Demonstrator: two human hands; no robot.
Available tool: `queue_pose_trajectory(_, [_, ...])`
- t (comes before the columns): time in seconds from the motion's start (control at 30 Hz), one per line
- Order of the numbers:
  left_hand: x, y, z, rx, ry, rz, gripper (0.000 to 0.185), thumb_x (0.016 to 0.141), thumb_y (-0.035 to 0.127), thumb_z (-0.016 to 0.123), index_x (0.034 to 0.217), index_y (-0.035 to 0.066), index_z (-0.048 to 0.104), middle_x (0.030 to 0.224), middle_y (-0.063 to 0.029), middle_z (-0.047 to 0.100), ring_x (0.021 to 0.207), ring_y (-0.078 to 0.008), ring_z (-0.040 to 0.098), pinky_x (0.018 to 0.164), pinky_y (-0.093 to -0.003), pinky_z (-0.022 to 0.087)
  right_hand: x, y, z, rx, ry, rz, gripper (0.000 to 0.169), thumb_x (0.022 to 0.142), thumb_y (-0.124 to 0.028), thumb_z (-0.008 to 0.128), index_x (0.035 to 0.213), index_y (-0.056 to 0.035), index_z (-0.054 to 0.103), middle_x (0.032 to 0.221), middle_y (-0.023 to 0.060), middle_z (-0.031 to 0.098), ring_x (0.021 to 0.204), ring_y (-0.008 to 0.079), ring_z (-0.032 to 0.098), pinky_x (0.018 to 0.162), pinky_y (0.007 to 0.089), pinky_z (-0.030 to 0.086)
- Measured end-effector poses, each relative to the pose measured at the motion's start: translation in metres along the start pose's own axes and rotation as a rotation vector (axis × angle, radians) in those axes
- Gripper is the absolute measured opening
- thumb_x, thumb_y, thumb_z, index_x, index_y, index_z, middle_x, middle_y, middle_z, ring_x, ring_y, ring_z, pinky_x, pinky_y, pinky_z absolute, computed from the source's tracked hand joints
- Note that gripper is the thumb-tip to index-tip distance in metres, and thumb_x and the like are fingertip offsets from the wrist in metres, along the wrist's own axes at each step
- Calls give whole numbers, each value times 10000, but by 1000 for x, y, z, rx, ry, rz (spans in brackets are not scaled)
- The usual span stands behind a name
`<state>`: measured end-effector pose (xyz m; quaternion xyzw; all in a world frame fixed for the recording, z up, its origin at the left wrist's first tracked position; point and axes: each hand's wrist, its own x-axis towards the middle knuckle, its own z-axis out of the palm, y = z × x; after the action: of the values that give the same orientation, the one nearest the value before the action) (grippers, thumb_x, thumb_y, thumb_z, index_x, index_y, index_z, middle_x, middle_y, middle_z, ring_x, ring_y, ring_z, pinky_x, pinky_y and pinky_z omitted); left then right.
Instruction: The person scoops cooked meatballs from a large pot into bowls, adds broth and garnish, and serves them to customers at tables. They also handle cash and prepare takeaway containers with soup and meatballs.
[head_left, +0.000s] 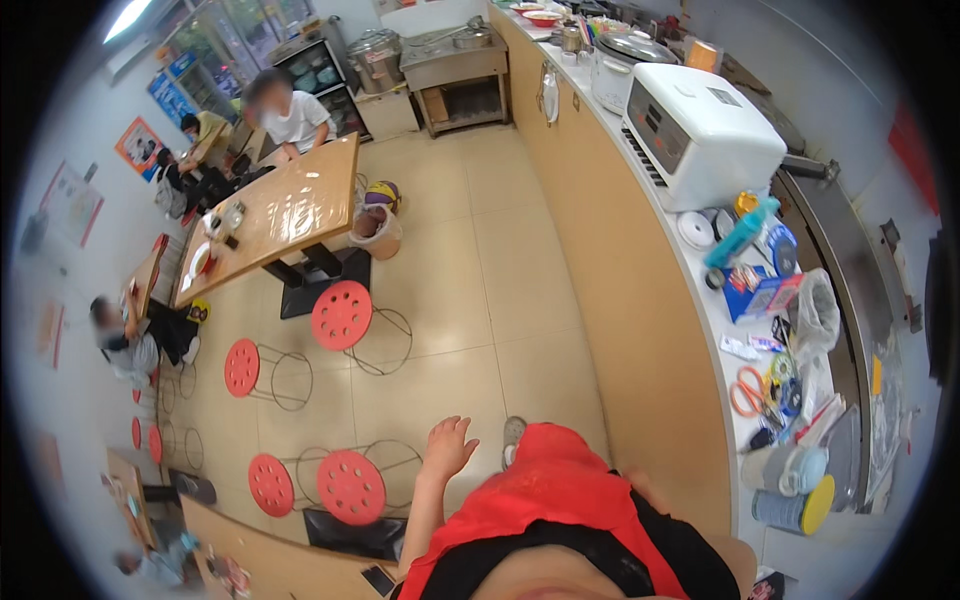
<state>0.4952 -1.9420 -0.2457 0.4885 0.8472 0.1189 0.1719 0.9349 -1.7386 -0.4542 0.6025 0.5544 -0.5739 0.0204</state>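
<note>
My left hand (450, 448) hangs over the tiled floor with nothing in it, its fingers slightly apart. A red stool (351, 487) stands to its left. Of my right hand (646, 486) only a blurred bit shows beside the red apron (555, 480), close to the wood-panelled counter front (645, 337); the rest is hidden by my body. One grey clog (514, 430) of mine pokes out past the apron.
Along the right, the counter carries a white countertop appliance (697, 127), a lidded cooker (626, 56), orange-handled scissors (747, 391) and a jug (784, 469). Red stools (342, 315) stand left near a table (300, 195), where a person (300, 120) sits. A bin (376, 232) is beside it.
</note>
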Motion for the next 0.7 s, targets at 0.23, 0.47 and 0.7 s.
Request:
queue_pose_trajectory(0.23, [193,-99,-73,-87,-55,5,514,803,269,663,1240,42,516,1202,-177,558,1118,-336,521,962,-435,398,272,-460,30,246,-66,-364,437,959,-327,491,1301,-58,457,1000,59,603,828,153,590,732,303,497])
queue_pose_trajectory(0.47, [417,-215,-136,36,-56,-223,538,804,238,657,1267,30,478,1153,-201,574,1047,-361,553,898,-451,437,360,-908,24,567,-120,-788,450,959,-270,512,1314,-24,387,1047,118,600,880,190,628,764,307,524])
queue_pose_trajectory(0.7, [664,-219,-253,-15,30,-46,485,810,231,650,1225,23,510,1094,-193,595,997,-359,571,861,-448,448,512,-1146,-49,730,-42,-867,376,959,-223,507,1264,-24,413,1033,144,601,904,211,632,782,303,525])
